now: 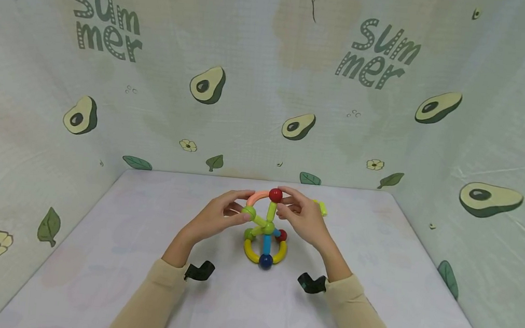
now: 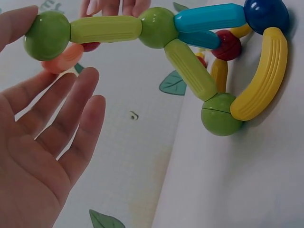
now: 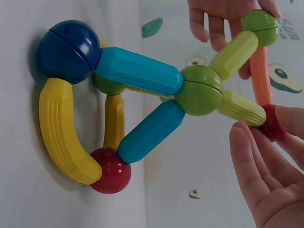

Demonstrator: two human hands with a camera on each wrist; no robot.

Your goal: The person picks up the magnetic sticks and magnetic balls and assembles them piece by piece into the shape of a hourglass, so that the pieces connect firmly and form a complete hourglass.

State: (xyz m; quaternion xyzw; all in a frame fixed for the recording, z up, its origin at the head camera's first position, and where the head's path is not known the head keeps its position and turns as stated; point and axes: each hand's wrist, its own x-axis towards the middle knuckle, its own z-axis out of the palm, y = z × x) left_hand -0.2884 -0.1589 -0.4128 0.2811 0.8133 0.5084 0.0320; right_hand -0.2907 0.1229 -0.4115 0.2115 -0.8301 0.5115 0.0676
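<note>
A toy frame of magnetic balls and rods stands on the table, its base made of yellow curved rods, a dark blue ball, a red ball and a green ball. Blue rods and a green rod rise to a central green ball. From there two light green rods slant up to an outer green ball and a top red ball, bridged by an orange curved rod. My left hand pinches the outer green ball, other fingers spread. The top red ball is between my right hand's thumb and fingers.
Behind my right hand lie yellow-green pieces, partly hidden. A patterned cloth forms walls at the back and both sides of the pale table. Black wrist mounts stick out from both sleeves.
</note>
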